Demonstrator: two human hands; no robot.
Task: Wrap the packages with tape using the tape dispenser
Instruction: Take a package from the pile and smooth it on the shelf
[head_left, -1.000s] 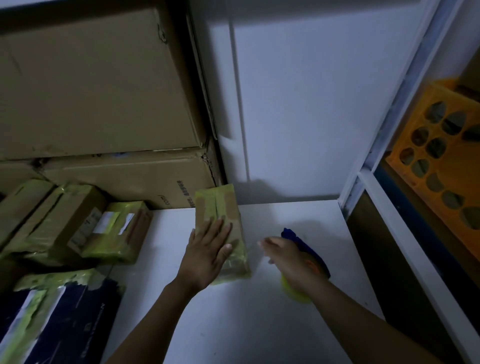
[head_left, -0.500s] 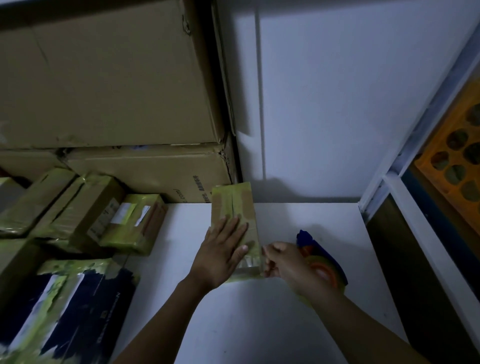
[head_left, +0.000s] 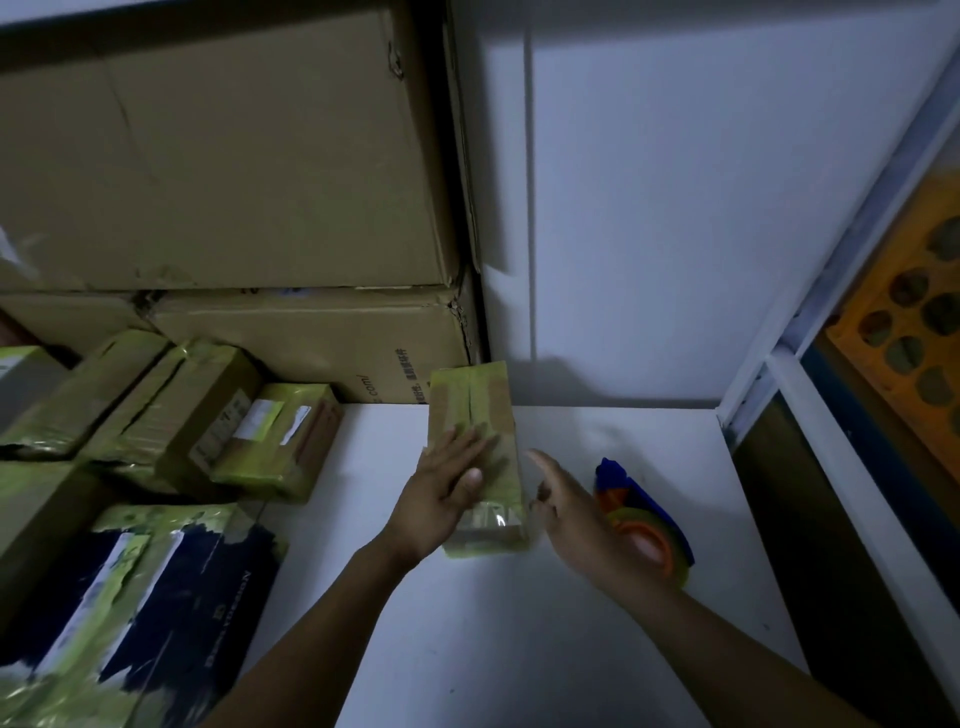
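Note:
A small cardboard package (head_left: 475, 415) wrapped in yellow-green tape lies lengthwise in the middle of the white table (head_left: 519, 649). My left hand (head_left: 441, 493) presses flat on its top, fingers straight. A strip of clear tape (head_left: 488, 519) shines across the package's near end. My right hand (head_left: 576, 519) is just right of that end, index finger and thumb stretched toward the package. Its other fingers hold the tape dispenser (head_left: 644, 525), a blue frame with an orange-cored roll, partly hidden behind the hand.
Several taped parcels (head_left: 270, 436) are piled at the left, with a dark blue box (head_left: 156, 597) in front of them. Two big cartons (head_left: 234, 182) are stacked against the back wall. An orange crate (head_left: 914, 322) sits beyond the white frame (head_left: 831, 441) at the right.
My right hand came in from the dispenser's side to the package's near end, and its index finger has now lifted off. A clear tape strip now shows there. My left hand stayed flat on top.

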